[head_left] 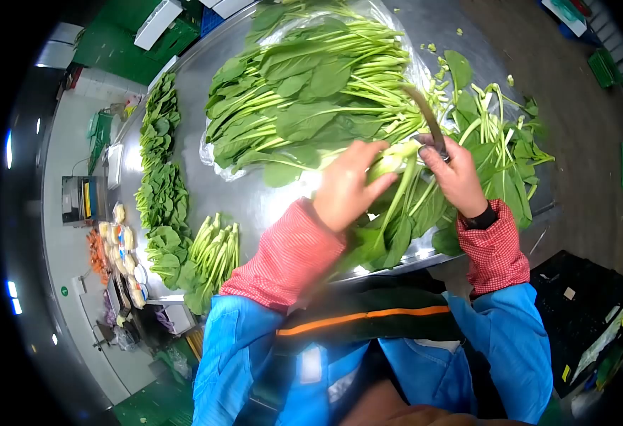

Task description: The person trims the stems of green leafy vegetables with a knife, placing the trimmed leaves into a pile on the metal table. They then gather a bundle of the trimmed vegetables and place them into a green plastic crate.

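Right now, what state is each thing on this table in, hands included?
left hand, fingers shut on held bunch
right hand, shut on knife
knife, blade pointing away from the person
loose greens, heaped on plastic sheet
sorted bunches, laid in a row

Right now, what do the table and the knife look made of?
Table: likely stainless steel, smooth and glossy; it mirrors the lights. Knife, in the right hand: the blade is dark, dull metal, probably steel, thin and slightly curved; its handle is hidden. The left hand grips the leafy stalks.
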`<state>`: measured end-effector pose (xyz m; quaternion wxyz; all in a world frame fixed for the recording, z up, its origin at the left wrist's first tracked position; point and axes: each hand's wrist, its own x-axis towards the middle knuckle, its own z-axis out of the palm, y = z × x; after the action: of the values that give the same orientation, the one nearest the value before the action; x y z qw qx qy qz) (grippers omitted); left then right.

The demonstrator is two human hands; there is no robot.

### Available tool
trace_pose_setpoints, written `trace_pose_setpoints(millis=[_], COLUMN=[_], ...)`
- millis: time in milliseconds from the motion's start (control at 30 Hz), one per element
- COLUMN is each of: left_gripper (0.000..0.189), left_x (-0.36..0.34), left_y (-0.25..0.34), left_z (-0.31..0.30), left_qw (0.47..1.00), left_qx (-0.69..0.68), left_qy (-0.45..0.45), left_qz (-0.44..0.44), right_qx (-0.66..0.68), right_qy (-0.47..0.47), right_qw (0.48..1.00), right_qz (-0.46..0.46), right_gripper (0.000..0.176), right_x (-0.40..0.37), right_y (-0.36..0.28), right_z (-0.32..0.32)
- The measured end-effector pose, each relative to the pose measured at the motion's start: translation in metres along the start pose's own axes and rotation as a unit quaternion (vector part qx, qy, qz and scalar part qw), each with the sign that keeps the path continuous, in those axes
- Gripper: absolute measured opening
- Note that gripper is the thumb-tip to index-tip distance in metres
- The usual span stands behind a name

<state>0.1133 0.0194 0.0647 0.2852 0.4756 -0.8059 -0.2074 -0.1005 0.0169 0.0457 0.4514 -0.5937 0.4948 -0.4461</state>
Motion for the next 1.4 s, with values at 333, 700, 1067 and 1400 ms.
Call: trace_pose_setpoints(millis=[333,700,1067,1400], left_gripper=[0.033,0.054,0.047,0.024], left_x=[-0.003,-0.007,-0.020,-0.054], left_y=[-0.023,-0.050,-0.024,-0.054], left_z=[0.013,0.013,-0.012,-0.066], left_qw=[0.837,0.755,0.942,0.809], left_qx=[-0.419,-0.566,-0.213,-0.468], left_qy=[-0.178,-0.171,-0.216,-0.195], left_qz=[-0.303,-0.284,-0.143,-0.299], right_qx=[-0.302,-0.023,-0.059,-0.253], right_qy=[0.037,0.053,-0.197,-0.194], right_qw=[0.944,0.997,0.978,0.945], right_qz=[-0.124,-0.057,-0.018,0.075], right_gripper=[0.010,0.027,0.020,0.038], right_x=[-0.026,-0.017,-0.005,0.038], right_y=[0.065,0.028,0.031,0.069], right_z=[0.000,0.020,0.022,-0.011])
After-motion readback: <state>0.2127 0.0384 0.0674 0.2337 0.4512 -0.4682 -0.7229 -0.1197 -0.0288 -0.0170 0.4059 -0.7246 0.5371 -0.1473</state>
